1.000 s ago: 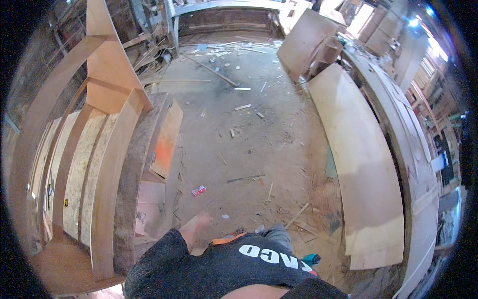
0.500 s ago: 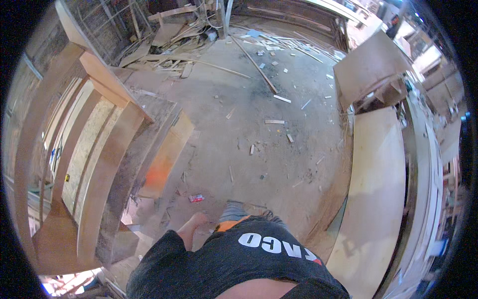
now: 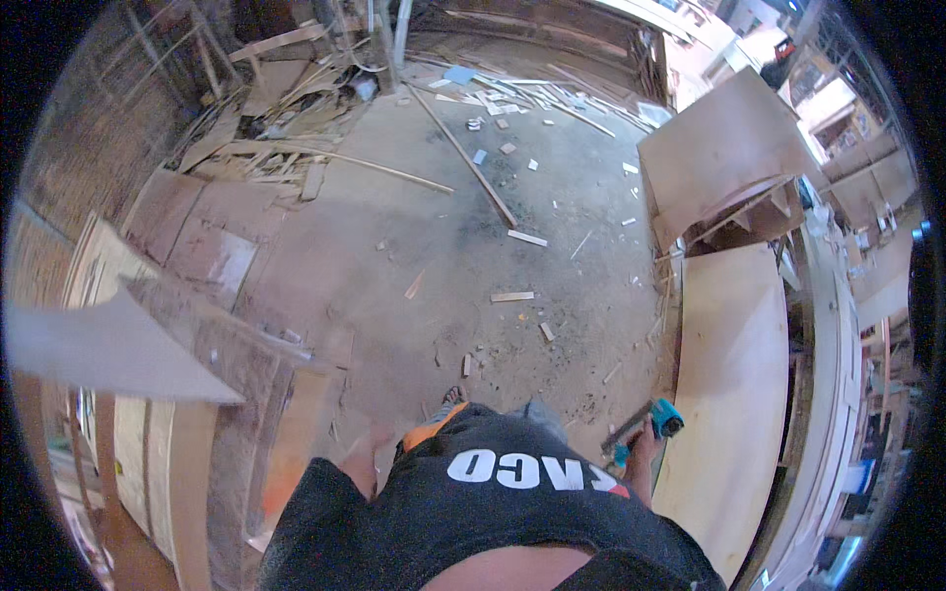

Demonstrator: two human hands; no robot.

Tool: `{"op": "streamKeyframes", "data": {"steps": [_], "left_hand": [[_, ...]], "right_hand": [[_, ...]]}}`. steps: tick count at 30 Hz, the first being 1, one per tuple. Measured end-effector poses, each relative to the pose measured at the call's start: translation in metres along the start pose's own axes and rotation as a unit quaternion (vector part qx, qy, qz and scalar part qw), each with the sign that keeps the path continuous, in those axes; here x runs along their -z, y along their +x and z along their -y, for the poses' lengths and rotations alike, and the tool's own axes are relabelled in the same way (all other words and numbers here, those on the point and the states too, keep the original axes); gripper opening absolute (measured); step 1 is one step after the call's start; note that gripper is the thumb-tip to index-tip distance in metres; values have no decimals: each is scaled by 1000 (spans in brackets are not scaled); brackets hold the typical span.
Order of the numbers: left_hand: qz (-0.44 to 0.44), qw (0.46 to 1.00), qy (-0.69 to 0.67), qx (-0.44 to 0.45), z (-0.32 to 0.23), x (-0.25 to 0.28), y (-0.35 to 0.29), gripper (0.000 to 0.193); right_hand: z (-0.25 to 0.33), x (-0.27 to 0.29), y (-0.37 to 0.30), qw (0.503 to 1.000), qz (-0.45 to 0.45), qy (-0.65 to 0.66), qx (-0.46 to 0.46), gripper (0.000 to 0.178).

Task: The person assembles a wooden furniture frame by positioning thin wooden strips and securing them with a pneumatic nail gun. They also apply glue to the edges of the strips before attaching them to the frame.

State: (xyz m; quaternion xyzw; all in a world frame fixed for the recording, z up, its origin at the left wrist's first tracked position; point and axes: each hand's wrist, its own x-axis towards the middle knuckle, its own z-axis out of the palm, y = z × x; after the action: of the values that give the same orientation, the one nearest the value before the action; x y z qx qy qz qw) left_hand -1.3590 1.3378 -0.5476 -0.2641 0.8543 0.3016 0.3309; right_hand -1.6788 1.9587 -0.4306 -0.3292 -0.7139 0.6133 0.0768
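The right hand (image 3: 642, 450) is wrapped around a teal handheld power tool (image 3: 667, 419), held just beside the left long edge of the pale plywood panel (image 3: 724, 394), while the left hand (image 3: 369, 459) is too blurred to tell whether it is wide, narrow or holding anything. With so little room there, an outward swing could knock the tool against that edge, scuffing the plywood or jarring the grip loose. Underfoot, the short wood offcut (image 3: 512, 296) and, toward the floor's far edge, the long wood strip (image 3: 463, 153) could roll or catch a foot (image 3: 453, 396) and cause a stumble.
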Motion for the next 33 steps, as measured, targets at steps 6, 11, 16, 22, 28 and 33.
{"op": "streamKeyframes", "data": {"steps": [6, 11, 16, 22, 28, 33], "left_hand": [[-155, 980, -123, 34, -125, 228, 165, 31], [-211, 950, -227, -22, -207, 320, 286, 29], [-89, 963, -253, 25, -255, 382, 355, 33], [87, 991, -80, -55, -340, 495, 490, 36], [218, 928, 159, -256, -519, 583, 668, 36], [250, 833, 370, -325, -660, 668, 790, 37]], "right_hand": [[31, -141, -14, 980, -6, -35, -196, 32], [19, -242, 71, 972, 21, -173, -158, 33], [111, -357, 158, 966, -12, -237, -104, 35], [236, -457, 236, 985, -105, -47, 129, 35], [315, -506, 146, 951, -298, 70, -48, 33], [288, -580, -11, 800, -593, 85, -28, 25]]}}
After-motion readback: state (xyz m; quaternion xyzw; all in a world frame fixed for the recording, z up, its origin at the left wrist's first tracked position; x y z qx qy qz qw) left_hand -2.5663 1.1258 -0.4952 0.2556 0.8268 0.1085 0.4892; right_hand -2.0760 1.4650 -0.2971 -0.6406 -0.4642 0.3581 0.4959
